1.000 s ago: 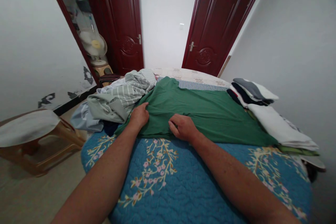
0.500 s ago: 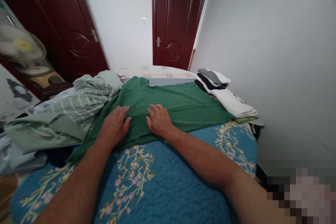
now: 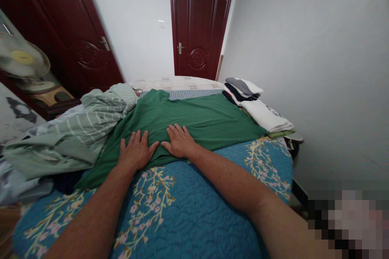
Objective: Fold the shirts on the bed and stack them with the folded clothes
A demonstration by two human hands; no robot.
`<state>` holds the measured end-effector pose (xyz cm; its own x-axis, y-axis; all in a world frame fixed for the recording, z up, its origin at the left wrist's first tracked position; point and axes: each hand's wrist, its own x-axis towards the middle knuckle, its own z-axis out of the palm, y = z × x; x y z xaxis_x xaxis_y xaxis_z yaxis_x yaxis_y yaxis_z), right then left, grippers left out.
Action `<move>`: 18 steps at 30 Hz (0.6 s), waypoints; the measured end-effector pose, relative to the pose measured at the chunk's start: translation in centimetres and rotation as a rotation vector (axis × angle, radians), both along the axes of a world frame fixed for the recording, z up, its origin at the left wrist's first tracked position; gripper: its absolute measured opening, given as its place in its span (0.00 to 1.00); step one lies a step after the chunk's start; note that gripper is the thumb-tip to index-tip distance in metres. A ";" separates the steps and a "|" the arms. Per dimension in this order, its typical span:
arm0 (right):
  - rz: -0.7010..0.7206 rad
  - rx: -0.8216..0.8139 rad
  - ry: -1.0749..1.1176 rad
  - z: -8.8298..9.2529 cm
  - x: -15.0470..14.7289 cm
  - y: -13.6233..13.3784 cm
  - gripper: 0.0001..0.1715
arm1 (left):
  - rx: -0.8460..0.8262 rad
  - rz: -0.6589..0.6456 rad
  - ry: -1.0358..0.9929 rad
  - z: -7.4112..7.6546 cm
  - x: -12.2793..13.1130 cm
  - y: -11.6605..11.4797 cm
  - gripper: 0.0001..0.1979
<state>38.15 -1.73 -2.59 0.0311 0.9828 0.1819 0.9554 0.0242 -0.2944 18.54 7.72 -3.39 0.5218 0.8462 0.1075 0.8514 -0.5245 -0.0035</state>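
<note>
A green garment (image 3: 206, 119) lies spread across the bed over a blue quilt with a flower pattern (image 3: 188, 214). My left hand (image 3: 136, 153) lies flat on the garment's near edge with its fingers stretched out. Beside it, my right hand (image 3: 179, 141) also rests palm down on the green cloth, fingers apart. The two hands almost touch at the thumbs. Neither hand holds anything.
A heap of unfolded clothes with a grey-green striped piece (image 3: 75, 129) lies to the left. Folded clothes (image 3: 261, 113) are stacked by the wall on the right. Two dark red doors (image 3: 199, 24) stand behind the bed, and a fan (image 3: 21, 58) is at the far left.
Both hands went from gripping the green garment's edge to lying flat on it, close together. The view has swung to the right.
</note>
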 end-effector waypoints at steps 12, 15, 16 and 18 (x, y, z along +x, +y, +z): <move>-0.258 -0.056 -0.037 -0.1 8.2 -5.4 0.52 | -0.009 0.077 -0.034 0.4 -0.1 -0.5 0.49; -0.346 -0.090 -0.076 -0.2 12.4 -8.1 0.51 | -0.009 0.080 -0.035 0.3 -0.2 -0.5 0.50; -0.378 -0.101 -0.091 -0.2 14.0 -8.9 0.51 | -0.011 0.079 -0.032 0.3 -0.3 -0.5 0.50; -0.452 -0.124 -0.119 -0.2 17.1 -10.3 0.49 | -0.012 0.078 -0.027 0.2 -0.6 -0.6 0.50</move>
